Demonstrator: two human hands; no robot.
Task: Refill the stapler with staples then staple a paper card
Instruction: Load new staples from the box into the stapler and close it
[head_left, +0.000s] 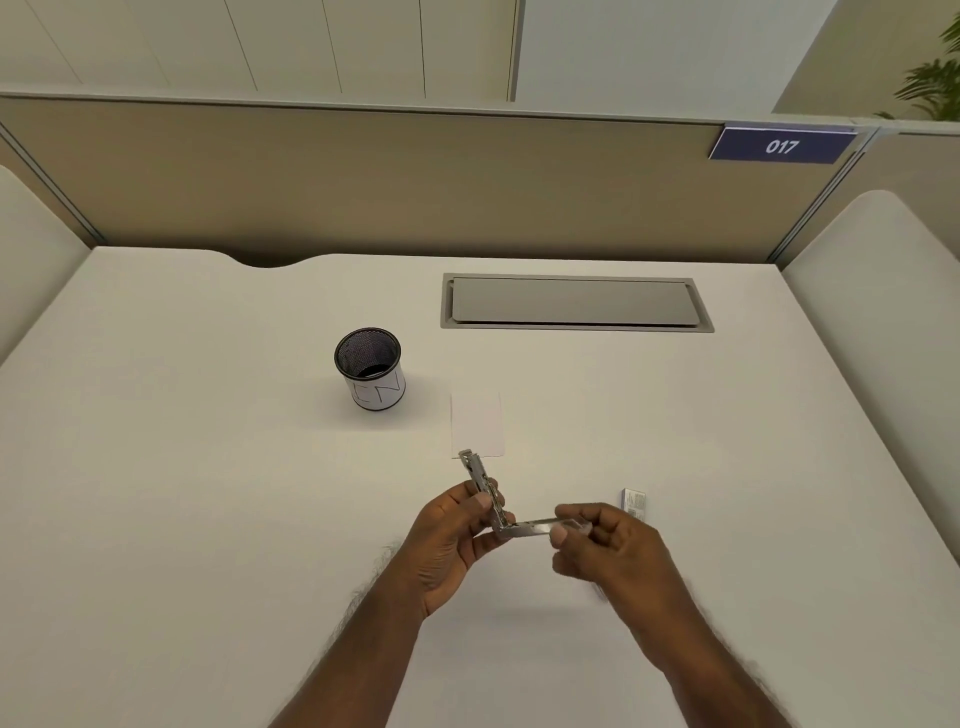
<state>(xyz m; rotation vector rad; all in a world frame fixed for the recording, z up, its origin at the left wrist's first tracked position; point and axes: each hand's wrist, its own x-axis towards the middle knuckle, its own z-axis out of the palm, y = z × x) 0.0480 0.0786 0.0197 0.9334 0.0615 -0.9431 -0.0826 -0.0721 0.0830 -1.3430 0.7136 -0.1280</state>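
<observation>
L to R, as we read the bench (208, 467): a black mesh pen cup (369, 368) w/ a white label stands far left of the work, well apart from both hands; it plays no part at this step.

Next, the paper card (477, 424) lies flat on the bench just beyond the stapler tip; we judge it is parked there so it is within reach once loading is done.

Left hand (452, 540): its fingers (480, 501) are curled and clamped on one arm of the stapler (493, 504), which points up and away; this arm is swung wide on the hinge, approx. at a right angle to the other, so the staple channel is exposed for loading; the stapler is held above the bench, not resting on it.

Right hand (608, 545): thumb and fingers pinch the other, near-horizontal arm of the stapler at its far end, w/ something pale at the fingertips; motion blur means we cannot tell if it is a staple strip or part of the tool; we judge the hand steadies or feeds the channel.

Far right, the staple box (634, 504) sits on the bench just beyond the right hand, near enough for a refill; contents not visible.

Status: refill in progress; card not yet stapled.
</observation>
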